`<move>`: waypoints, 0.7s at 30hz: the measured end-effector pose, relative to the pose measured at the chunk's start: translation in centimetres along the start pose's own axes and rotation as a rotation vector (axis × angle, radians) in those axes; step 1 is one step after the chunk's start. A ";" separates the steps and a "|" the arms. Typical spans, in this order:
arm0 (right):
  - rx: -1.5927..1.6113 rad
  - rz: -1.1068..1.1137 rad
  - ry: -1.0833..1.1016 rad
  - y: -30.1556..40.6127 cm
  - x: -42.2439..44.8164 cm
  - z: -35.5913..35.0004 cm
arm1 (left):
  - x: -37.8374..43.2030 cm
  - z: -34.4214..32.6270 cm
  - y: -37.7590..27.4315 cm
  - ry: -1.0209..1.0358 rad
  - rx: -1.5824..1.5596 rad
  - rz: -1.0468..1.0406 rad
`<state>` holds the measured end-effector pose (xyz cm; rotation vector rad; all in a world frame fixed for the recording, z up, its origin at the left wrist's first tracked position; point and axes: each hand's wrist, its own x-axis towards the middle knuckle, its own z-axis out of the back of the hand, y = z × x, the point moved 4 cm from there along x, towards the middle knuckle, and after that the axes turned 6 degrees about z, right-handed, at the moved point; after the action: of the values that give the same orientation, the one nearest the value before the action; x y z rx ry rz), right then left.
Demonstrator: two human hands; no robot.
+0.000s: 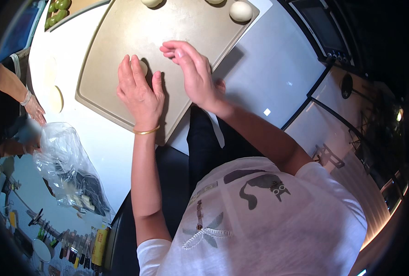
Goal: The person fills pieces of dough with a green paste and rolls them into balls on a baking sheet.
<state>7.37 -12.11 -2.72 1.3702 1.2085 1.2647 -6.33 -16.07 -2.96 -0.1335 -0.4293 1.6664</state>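
Note:
My left hand, with a gold bangle at the wrist, rests palm down over a small pale dough piece on a beige baking tray or board. The dough shows between and beside the fingers; whether they press on it is hidden. To its right my right hand hovers on edge above the tray, fingers slightly bent and holding nothing. Along the tray's far side lie several pale round dough balls, one near the corner and another farther left.
At the left a co-worker's gloved hand is beside a clear plastic bag. A flat pale disc lies on the white table. Green round pieces sit in a container at the top left. A wall rack of utensils is at the lower left.

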 end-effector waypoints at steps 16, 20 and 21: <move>0.301 0.006 0.191 -3.3 0.6 -7.7 | 2.2 -0.8 2.0 -0.163 -1.504 0.494; 0.335 -0.055 0.267 -2.7 -0.6 -7.5 | 2.0 -1.2 2.5 -0.127 -1.504 0.483; 0.382 -0.104 0.265 -2.8 0.2 -7.6 | 1.1 -1.3 2.5 -0.102 -1.467 0.474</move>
<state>-0.41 -11.60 -4.76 1.4114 1.7535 1.2096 -8.37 -14.92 -4.82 -1.2988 -1.7292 1.4672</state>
